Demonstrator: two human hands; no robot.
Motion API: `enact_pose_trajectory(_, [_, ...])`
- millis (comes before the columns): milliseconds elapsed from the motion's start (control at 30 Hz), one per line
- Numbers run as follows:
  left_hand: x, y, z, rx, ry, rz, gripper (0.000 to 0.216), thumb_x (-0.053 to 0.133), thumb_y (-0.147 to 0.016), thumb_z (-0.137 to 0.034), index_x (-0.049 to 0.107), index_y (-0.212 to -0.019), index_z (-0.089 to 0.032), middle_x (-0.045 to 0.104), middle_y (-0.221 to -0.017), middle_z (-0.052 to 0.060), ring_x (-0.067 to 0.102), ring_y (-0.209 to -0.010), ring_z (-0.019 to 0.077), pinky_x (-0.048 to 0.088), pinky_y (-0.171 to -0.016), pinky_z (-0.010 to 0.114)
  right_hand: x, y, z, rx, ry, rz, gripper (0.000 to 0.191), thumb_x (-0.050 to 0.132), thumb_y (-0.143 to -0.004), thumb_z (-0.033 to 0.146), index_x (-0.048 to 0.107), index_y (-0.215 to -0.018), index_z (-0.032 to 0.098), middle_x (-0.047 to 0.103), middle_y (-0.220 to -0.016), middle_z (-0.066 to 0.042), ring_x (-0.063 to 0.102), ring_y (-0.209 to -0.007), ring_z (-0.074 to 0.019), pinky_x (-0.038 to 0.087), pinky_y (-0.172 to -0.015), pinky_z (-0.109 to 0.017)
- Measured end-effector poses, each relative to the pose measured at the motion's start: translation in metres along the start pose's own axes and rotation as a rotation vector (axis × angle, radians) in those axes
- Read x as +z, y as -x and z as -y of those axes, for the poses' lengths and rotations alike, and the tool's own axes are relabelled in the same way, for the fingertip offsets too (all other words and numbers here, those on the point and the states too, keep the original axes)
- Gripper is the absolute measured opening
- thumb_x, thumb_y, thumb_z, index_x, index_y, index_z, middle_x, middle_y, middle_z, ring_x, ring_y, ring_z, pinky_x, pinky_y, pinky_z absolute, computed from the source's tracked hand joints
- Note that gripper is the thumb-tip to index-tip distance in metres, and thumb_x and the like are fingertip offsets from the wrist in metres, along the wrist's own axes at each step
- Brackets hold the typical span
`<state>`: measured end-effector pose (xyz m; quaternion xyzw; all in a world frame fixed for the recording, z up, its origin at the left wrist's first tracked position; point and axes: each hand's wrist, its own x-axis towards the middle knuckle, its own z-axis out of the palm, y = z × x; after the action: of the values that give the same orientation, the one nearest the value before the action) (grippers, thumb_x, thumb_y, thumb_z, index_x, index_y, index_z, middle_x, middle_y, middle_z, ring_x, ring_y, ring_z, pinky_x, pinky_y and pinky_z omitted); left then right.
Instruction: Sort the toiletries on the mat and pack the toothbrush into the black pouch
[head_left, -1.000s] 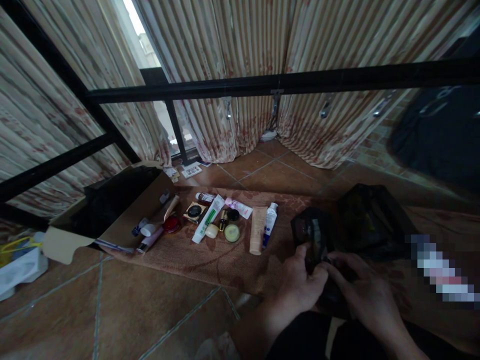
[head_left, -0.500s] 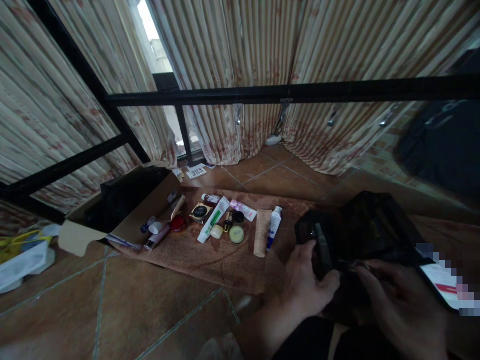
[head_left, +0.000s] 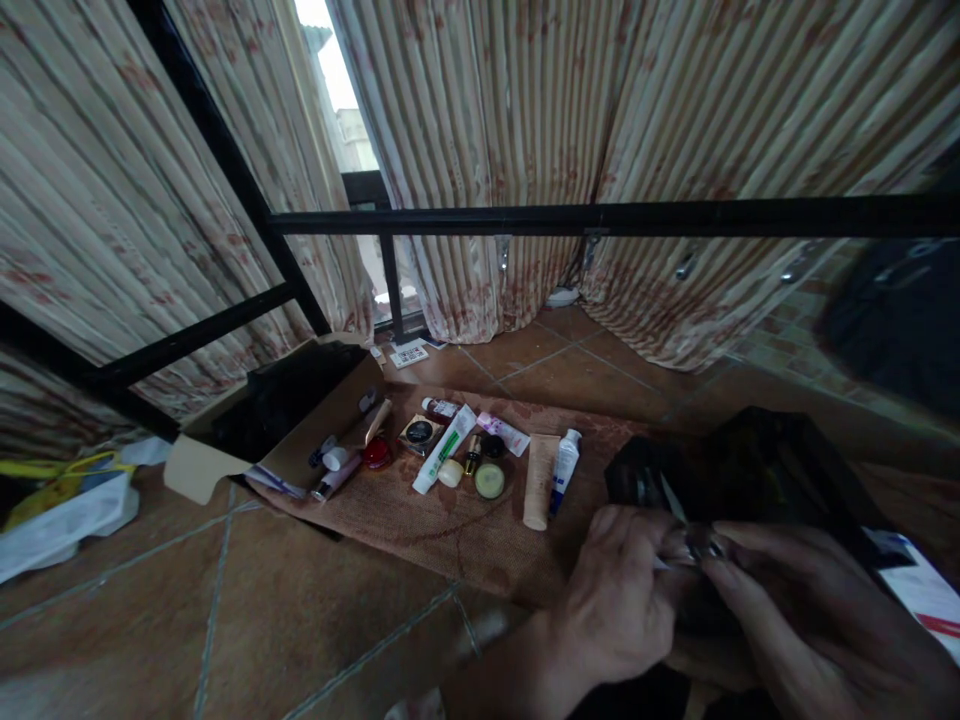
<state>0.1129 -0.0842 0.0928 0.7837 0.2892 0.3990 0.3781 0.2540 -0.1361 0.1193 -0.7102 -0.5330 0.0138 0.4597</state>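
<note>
Pinching zip (head_left: 701, 543) of pouch (head_left: 757, 465) w/ L hand (head_left: 622, 595) & R hand (head_left: 810, 620); cosmetics (head_left: 487, 465) all out on mat (head_left: 420, 520), none seen in pouch.

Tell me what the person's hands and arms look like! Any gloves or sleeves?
No gloves and no sleeves in view. The left hand and right hand are both bare, with no rings or watch that I can see. The left forearm is bare too, right to the picture's edge. The light is dim, so small marks would not show.
</note>
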Motion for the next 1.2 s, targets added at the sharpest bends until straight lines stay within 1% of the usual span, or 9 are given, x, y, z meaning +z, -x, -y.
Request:
enact_pose_trajectory(167, [-0.011, 0.014, 0.013, -0.261, 0.286, -0.130, 0.026, 0.043, -0.094, -0.035, 0.052, -0.112, -0.019, 0.060, -0.105, 0.008, 0.056, -0.093, 0.0182, 0.047, -0.082, 0.031, 0.013, 0.005, 0.001, 0.026, -0.075, -0.047, 0.036, 0.056, -0.079, 0.055, 0.066, -0.097, 0.026, 0.068, -0.097, -0.006, 0.064, -0.089, -0.0260, 0.051, -0.079, -0.039])
enact_pose_trajectory(367, [-0.043, 0.015, 0.053, -0.499, 0.930, -0.625, 0.036, 0.055, -0.086, -0.049, 0.056, -0.104, -0.018, 0.061, -0.086, 0.003, 0.059, -0.080, 0.0144, 0.047, -0.074, 0.026, 0.016, 0.012, -0.020, 0.254, -0.046, -0.136, 0.031, 0.057, -0.081, 0.050, 0.066, -0.096, 0.024, 0.068, -0.101, -0.006, 0.063, -0.097, -0.0283, 0.045, -0.091, -0.042])
enact_pose_trajectory(467, [-0.067, 0.022, 0.069, -0.563, 1.129, -0.736, 0.036, 0.064, -0.081, -0.044, 0.058, -0.104, -0.017, 0.062, -0.085, 0.002, 0.062, -0.079, 0.0147, 0.049, -0.076, 0.028, 0.018, 0.014, -0.028, 0.275, -0.030, -0.158, 0.030, 0.056, -0.082, 0.047, 0.066, -0.093, 0.021, 0.067, -0.099, -0.007, 0.063, -0.095, -0.0276, 0.046, -0.088, -0.040])
enact_pose_trajectory(567, [-0.084, 0.032, 0.080, -0.561, 1.129, -0.768, 0.035, 0.068, -0.078, -0.036, 0.058, -0.107, -0.017, 0.065, -0.089, 0.003, 0.063, -0.083, 0.0152, 0.049, -0.082, 0.030, 0.020, 0.015, -0.033, 0.211, -0.008, -0.192, 0.028, 0.055, -0.083, 0.044, 0.066, -0.089, 0.019, 0.067, -0.095, -0.007, 0.063, -0.090, -0.0255, 0.047, -0.084, -0.038])
enact_pose_trajectory(700, [-0.095, 0.043, 0.090, -0.564, 0.973, -0.783, 0.040, 0.075, -0.071, -0.034, 0.060, -0.105, -0.018, 0.066, -0.095, 0.003, 0.063, -0.089, 0.0156, 0.047, -0.086, 0.029, 0.020, 0.018, -0.044, 0.155, 0.020, -0.216, 0.027, 0.055, -0.085, 0.043, 0.066, -0.090, 0.019, 0.067, -0.094, -0.007, 0.063, -0.092, -0.0260, 0.046, -0.086, -0.039])
enact_pose_trajectory(800, [-0.107, 0.052, 0.098, -0.570, 0.623, -0.791, 0.038, 0.072, -0.071, -0.041, 0.062, -0.099, -0.018, 0.066, -0.091, 0.003, 0.062, -0.083, 0.0159, 0.048, -0.075, 0.026, 0.018, 0.021, -0.056, 0.161, 0.054, -0.226, 0.028, 0.054, -0.085, 0.043, 0.066, -0.093, 0.019, 0.066, -0.094, -0.008, 0.062, -0.094, -0.0276, 0.046, -0.087, -0.041])
enact_pose_trajectory(867, [-0.124, 0.061, 0.106, -0.572, 0.334, -0.798, 0.034, 0.067, -0.074, -0.044, 0.062, -0.093, -0.016, 0.065, -0.088, 0.003, 0.060, -0.078, 0.0157, 0.047, -0.070, 0.025, 0.017, 0.023, -0.064, 0.187, 0.057, -0.243, 0.029, 0.056, -0.085, 0.044, 0.067, -0.092, 0.019, 0.067, -0.094, -0.009, 0.062, -0.094, -0.0286, 0.046, -0.085, -0.041])
enact_pose_trajectory(1000, [-0.172, 0.082, 0.130, -0.537, -0.137, -0.957, 0.027, 0.063, -0.075, -0.040, 0.056, -0.087, -0.017, 0.061, -0.081, 0.000, 0.058, -0.074, 0.0153, 0.048, -0.069, 0.026, 0.016, 0.025, -0.074, 0.304, 0.042, -0.236, 0.030, 0.057, -0.083, 0.046, 0.068, -0.095, 0.020, 0.068, -0.099, -0.009, 0.062, -0.100, -0.0304, 0.046, -0.090, -0.043])
enact_pose_trajectory(1200, [-0.217, 0.096, 0.160, -0.621, -0.410, -1.087, 0.035, 0.061, -0.073, -0.037, 0.058, -0.100, -0.015, 0.066, -0.091, 0.006, 0.063, -0.083, 0.0208, 0.051, -0.078, 0.034, 0.017, 0.022, -0.065, 0.361, 0.049, -0.226, 0.033, 0.056, -0.081, 0.049, 0.068, -0.094, 0.021, 0.068, -0.103, -0.009, 0.061, -0.104, -0.0324, 0.043, -0.094, -0.046])
